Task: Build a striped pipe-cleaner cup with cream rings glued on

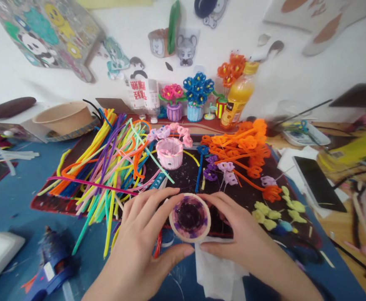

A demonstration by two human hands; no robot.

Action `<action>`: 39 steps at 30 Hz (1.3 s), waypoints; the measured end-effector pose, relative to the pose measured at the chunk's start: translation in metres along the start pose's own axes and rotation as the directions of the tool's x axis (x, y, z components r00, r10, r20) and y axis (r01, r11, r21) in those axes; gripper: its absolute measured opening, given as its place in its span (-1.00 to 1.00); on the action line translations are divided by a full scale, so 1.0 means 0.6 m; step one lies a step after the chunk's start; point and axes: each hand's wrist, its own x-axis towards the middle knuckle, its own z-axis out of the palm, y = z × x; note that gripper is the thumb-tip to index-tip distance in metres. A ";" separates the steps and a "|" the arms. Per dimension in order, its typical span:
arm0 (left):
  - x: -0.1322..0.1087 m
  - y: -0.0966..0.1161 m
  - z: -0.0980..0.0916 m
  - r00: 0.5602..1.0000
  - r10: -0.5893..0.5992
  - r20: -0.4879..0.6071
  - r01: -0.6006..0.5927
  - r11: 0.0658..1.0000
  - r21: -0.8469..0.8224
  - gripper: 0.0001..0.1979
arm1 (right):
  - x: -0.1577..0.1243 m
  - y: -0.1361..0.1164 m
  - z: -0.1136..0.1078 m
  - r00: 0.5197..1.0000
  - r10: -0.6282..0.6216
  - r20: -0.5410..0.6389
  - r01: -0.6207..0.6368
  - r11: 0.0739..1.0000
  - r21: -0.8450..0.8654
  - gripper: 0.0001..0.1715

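Between my two hands, above the front of the dark mat, is a small round pot [206, 223] with a pale rim and a purple and pink inner wall; its opening faces me. My left hand [148, 230] grips the left side, fingers over the top and thumb below. On the other side my right hand [233, 225] holds it the same way. Just behind stands a pink-and-white pot [170, 154] with pink and lilac pipe-cleaner flowers [184, 133] at its rim. Lilac flowers [228, 172] and a blue-stemmed flower [200, 167] lie beside it.
Left lies a heap of coloured pipe cleaners [107, 167], with a blue glue gun [52, 267] nearer me. Orange flowers [245, 146] pile up at right, near a phone [319, 184]. A juice bottle [239, 96] and finished flower pots [195, 112] line the wall. White tissue [220, 271] hangs below my hands.
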 end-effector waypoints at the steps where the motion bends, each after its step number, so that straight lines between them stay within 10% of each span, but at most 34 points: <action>1: 0.001 0.003 -0.001 1.000 0.014 0.001 -0.014 1.000 0.013 -0.38 | 0.004 0.000 0.006 1.000 -0.018 0.002 0.018 1.000 0.008 -0.27; 13: 0.000 0.054 -0.022 0.978 -0.077 -0.193 0.087 0.995 0.041 -0.89 | 0.011 -0.014 0.042 0.964 -0.146 -0.221 0.114 0.982 -0.153 -0.34; 21: 0.008 0.066 -0.015 0.965 -0.209 -0.157 0.200 0.977 -0.070 -0.96 | 0.011 -0.010 0.043 0.856 -0.378 -0.351 0.222 0.885 -0.410 -0.42; 39: 0.020 0.066 -0.008 0.952 -0.285 -0.109 0.264 0.948 -0.176 -0.86 | 0.008 0.001 0.043 0.865 -0.413 -0.285 0.196 0.801 -0.565 -0.41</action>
